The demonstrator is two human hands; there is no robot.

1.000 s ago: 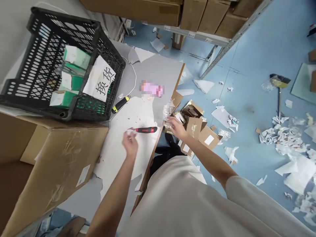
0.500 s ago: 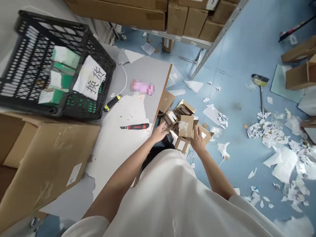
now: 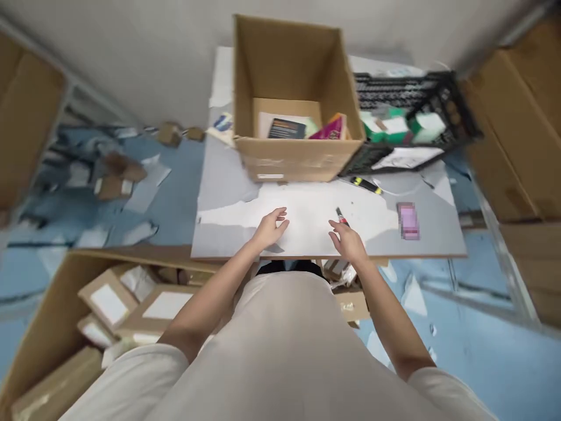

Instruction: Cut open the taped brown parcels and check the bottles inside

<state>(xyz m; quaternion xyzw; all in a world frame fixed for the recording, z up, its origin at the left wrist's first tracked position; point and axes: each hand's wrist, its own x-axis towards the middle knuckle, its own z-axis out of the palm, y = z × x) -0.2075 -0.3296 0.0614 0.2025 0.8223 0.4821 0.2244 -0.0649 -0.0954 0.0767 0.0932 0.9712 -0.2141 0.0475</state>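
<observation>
Over the front part of the white table [image 3: 228, 234], my left hand [image 3: 269, 230] is open with nothing in it, fingers apart. My right hand [image 3: 348, 240] hovers to its right, also empty with thumb and fingers apart. A red and black utility knife [image 3: 342, 217] lies just beyond the right fingers, partly covered by them. Farther back, a yellow and black cutter [image 3: 367, 185] lies in front of a black plastic crate [image 3: 370, 161]. An open cardboard box [image 3: 298, 158] stands at the back of the table, with a dark printed packet [image 3: 286, 128] and a purple packet [image 3: 329, 129] inside.
At my lower left stands a large carton [image 3: 131, 255] full of smaller parcels. Opened small boxes [image 3: 353, 305] lie on the floor by my right side. A blurred pink item [image 3: 408, 221] rests on the table's right. Shelving with cartons [image 3: 504, 128] rises at the right.
My view has swung left from the floor to face the table. Both hands have come away from the small empty boxes on the floor and are now above the tabletop.
</observation>
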